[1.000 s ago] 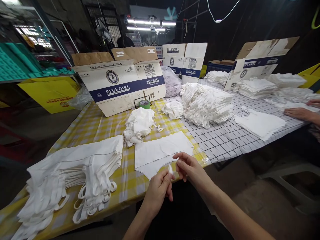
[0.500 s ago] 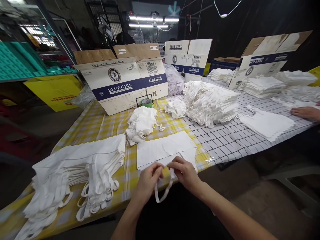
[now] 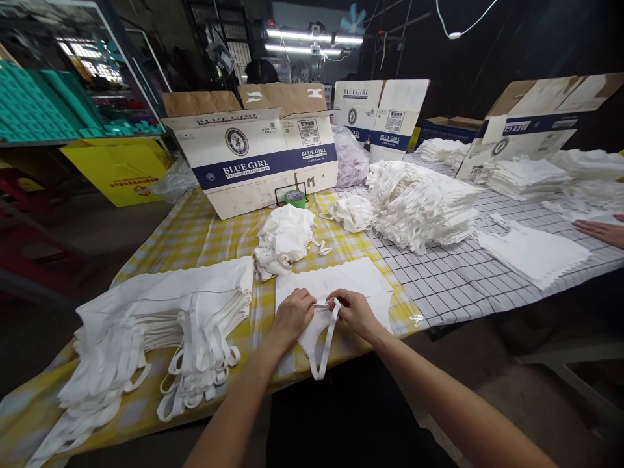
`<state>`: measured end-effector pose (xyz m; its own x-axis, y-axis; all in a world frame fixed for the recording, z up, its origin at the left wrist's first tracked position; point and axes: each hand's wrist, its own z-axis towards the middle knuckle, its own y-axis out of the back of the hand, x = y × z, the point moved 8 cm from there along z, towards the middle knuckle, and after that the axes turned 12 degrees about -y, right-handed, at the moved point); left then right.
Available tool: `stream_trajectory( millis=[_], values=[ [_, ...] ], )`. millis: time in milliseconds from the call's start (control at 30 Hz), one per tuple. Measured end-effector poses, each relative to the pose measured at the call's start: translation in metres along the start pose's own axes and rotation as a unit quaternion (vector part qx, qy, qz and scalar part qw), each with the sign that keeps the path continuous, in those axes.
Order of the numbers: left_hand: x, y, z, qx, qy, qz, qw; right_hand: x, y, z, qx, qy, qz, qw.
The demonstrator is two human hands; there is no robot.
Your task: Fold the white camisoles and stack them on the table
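A white camisole (image 3: 341,275) lies flat on the yellow checked cloth in front of me, one strap (image 3: 327,341) looping toward the table's edge. My left hand (image 3: 295,314) is closed at the garment's middle, its fingertips pinching the fabric edge. Just to the right, my right hand (image 3: 357,314) grips the upper part of the strap between thumb and fingers. Both hands touch the garment, with a small gap between the fingertips. On the left is a thick stack of white camisoles (image 3: 166,292), straps hanging toward the near edge. A crumpled white garment heap (image 3: 285,237) sits just beyond the camisole.
Behind stand printed cardboard boxes (image 3: 258,162) and a green tape roll (image 3: 295,197). A big pile of white garments (image 3: 422,205) rests on the grid-patterned cloth (image 3: 433,286). Another person's hand (image 3: 602,231) is at the far right, near a flat white garment (image 3: 536,250).
My hands have moved slightly forward onto the camisole. Its near part, folded or hidden before, now lies spread toward me with the strap. The view has shifted a little to the left.
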<state>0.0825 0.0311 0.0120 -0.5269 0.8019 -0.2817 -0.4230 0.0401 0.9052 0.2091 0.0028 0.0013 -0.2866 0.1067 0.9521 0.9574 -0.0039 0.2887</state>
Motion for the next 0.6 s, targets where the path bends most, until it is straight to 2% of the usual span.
stream_trajectory(
  millis=[200,400,600],
  values=[
    [0.019,0.002,0.0,-0.054,0.05,-0.108,0.991,0.007,-0.013,0.026,0.001,0.039,-0.078,0.996],
    [0.025,-0.001,0.003,-0.042,0.075,-0.117,0.989,0.008,-0.026,0.039,0.009,0.036,-0.104,0.994],
    [0.023,0.002,0.003,-0.038,0.065,-0.11,0.991,0.01,-0.025,0.039,-0.002,0.049,-0.118,0.992]
  ],
)
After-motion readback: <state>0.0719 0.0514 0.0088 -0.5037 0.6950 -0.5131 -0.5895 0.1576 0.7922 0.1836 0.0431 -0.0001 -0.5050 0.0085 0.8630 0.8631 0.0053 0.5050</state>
